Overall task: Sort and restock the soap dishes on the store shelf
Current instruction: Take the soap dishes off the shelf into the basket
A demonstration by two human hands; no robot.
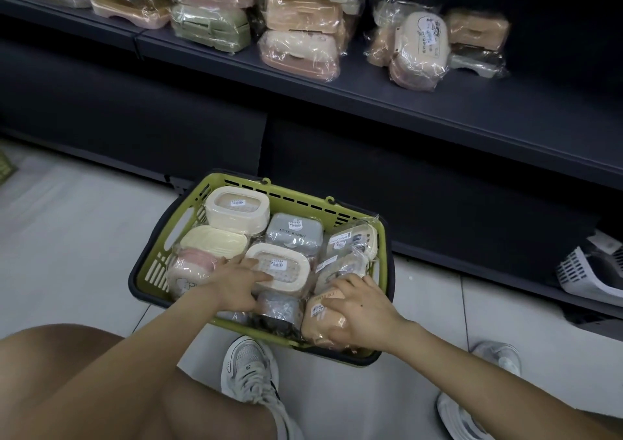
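At the near right corner of the green basket, the right hand curls fingers and thumb round a tan wrapped soap dish. The left hand lies with straight, spread fingers on a cream soap dish at the basket's middle. This looks like the picking step. The next move would be lifting the tan one clear to the matching peach stack on the shelf beyond.

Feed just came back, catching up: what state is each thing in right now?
basket: on floor, nearly full.
cream dish: in basket, label up.
peach dish: wrapped, in basket's near corner.
left hand: fingers straight, resting on cream dish.
right hand: curled round peach dish.
shelf: holds wrapped stacks.
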